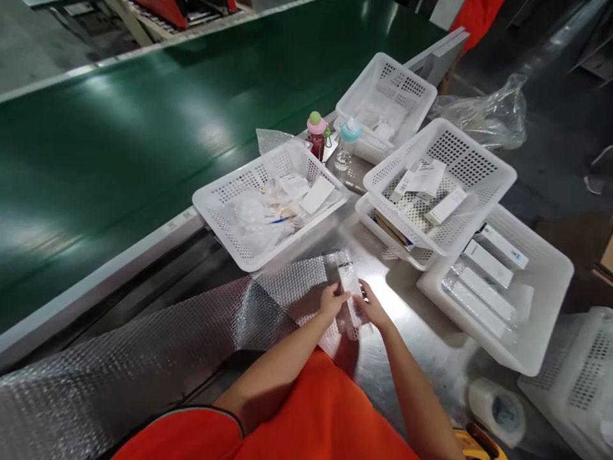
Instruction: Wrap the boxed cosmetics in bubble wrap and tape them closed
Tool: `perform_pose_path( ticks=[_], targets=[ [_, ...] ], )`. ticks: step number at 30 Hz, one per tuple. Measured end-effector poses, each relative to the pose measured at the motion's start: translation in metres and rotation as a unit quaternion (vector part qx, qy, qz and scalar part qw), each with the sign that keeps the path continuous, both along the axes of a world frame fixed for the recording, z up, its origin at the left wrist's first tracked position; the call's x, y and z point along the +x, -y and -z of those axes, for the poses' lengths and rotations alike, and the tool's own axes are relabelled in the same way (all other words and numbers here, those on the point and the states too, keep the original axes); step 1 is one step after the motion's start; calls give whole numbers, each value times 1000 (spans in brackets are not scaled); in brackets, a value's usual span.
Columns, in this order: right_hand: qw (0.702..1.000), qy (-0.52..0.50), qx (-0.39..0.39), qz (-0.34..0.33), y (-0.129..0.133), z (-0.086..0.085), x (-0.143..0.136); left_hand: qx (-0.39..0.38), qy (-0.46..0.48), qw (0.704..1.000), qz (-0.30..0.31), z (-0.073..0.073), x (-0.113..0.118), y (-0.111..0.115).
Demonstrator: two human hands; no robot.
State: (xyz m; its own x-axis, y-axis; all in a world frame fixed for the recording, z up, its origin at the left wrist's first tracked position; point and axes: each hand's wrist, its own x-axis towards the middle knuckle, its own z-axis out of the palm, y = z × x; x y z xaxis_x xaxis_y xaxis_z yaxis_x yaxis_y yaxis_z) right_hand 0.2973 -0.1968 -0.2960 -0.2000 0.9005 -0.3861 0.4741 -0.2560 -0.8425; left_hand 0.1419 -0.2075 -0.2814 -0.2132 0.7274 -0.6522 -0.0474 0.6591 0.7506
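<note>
Head view: a green conveyor belt (143, 140) occupies the far left, with a sheet of bubble wrap (191, 326) alongside, extending to the steel worktop (402, 348). A perforated white basket (246, 263) contains bagged items. Beyond it stands a pink-topped bottle (316, 142). Left hand (334, 303): partly closed, thumb and fingers on the near left side of a narrow white box (351, 285), held above the wrap's right end. A blue-topped bottle (345, 148) stands farther back. Right hand (372, 308): fingers curled, gripping the box's right side. Farther right, a stacked basket (506, 174) holds small cartons; a white tub (555, 300) holds long cartons, with a tape roll (498, 412) nearby
</note>
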Motion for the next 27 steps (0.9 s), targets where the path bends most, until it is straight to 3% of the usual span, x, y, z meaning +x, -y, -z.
perform_pose_path(
  ticks=[3, 6, 12, 17, 22, 27],
  targets=[
    [1000, -12, -22, 11, 1, -1, -6, 3, 51, 999, 10, 0, -7, 4],
    [998, 44, -34, 21, 1, -6, -14, -7, 46, 999, 0, 2, -14, 9],
    [982, 184, -46, -10, 7, -30, -56, -38, -96, 995, 5, 5, -43, 18],
    [951, 309, -18, 23, 20, -50, -99, -29, -192, 980, 46, -6, -71, 21],
    [935, 352, 45, 19, 35, -56, -125, 6, -172, 982, 73, -17, -104, 35],
    [927, 362, 102, -10, 62, -64, -159, 3, -122, 990, 66, -14, -133, 46]
  ],
)
